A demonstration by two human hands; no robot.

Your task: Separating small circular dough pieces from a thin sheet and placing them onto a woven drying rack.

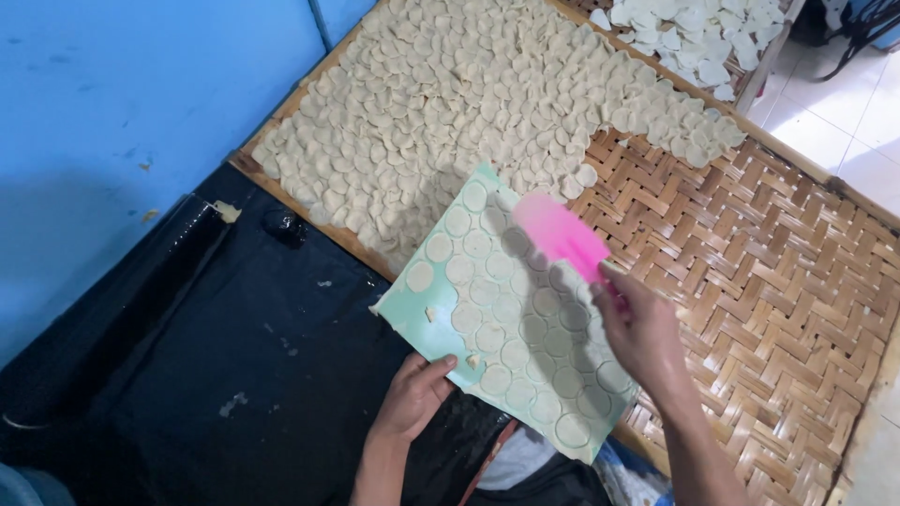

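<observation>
Green board [417, 314], pale mint, tilted, sits at frame centre, its upper end over the near edge of the woven bamboo tray [769, 272]. Rows of thin round dough discs [487, 314] cover the board's face, side by side; a few gaps and crumbs near its left edge.

Left hand [412, 394], lower centre: fingers curled over the board's lower left edge, thumb on top, gripping it.

Right hand [642, 328], centre right: fingers closed around one end of a pink scraper [558, 234]. Scraper blade is blurred, lying flat across the board's upper right part, over the discs. Exact contact with the discs cannot be told.

Bamboo tray runs diagonally from upper centre to lower right. Its upper left half is packed with overlapping pale discs [450, 103]; its right half shows bare herringbone weave.

Second tray of whiter pieces [684, 33] at top right, just beyond the first.

Blue wall [122, 112] fills upper left. Black plastic sheet [234, 375] covers lower left, under the board's near corner. White tiled floor [853, 122] at far right.
</observation>
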